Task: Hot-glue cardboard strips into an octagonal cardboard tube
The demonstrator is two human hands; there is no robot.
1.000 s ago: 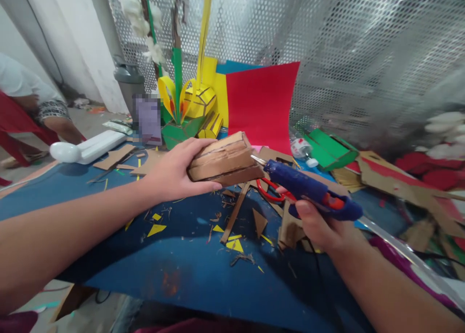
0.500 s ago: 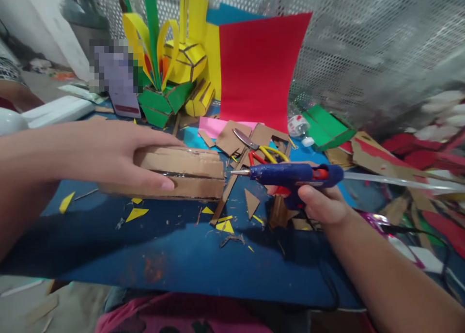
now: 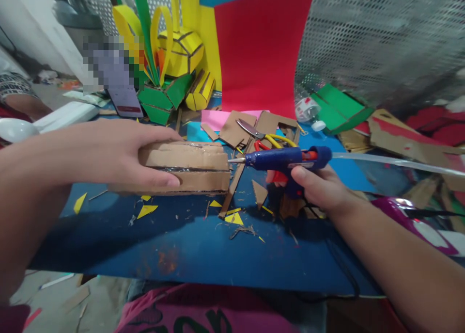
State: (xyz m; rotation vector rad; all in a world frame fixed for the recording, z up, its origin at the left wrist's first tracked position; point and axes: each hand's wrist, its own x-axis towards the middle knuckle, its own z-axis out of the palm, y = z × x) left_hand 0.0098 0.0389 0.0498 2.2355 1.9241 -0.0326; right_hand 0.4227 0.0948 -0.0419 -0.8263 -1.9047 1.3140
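Observation:
My left hand [image 3: 123,151] is closed around a brown cardboard piece [image 3: 203,180] built from long panels, with a dark, shiny seam running along its length. The thumb lies on the near panel and the other fingers reach over the far side, partly hidden. In my right hand [image 3: 319,185] is a blue glue gun [image 3: 276,158] with a red trigger, gripped by its handle. A long clear glue stick [image 3: 392,163] sticks out of its back end. The gun's metal nozzle [image 3: 236,161] points left at the cardboard's right end; whether it touches cannot be told.
Scissors [image 3: 250,129] with red and yellow handles lie among cardboard scraps. Behind stand red paper [image 3: 263,56], a green cardboard pot [image 3: 160,103] and a phone [image 3: 125,98]. A plastic bottle [image 3: 308,111] lies at the back. Yellow snippets [image 3: 147,211] dot the blue table [image 3: 218,260].
The glue gun has moved left and slightly up, bringing its nozzle closer to the cardboard's right end. The left hand keeps its grip. The whole view has shifted a little.

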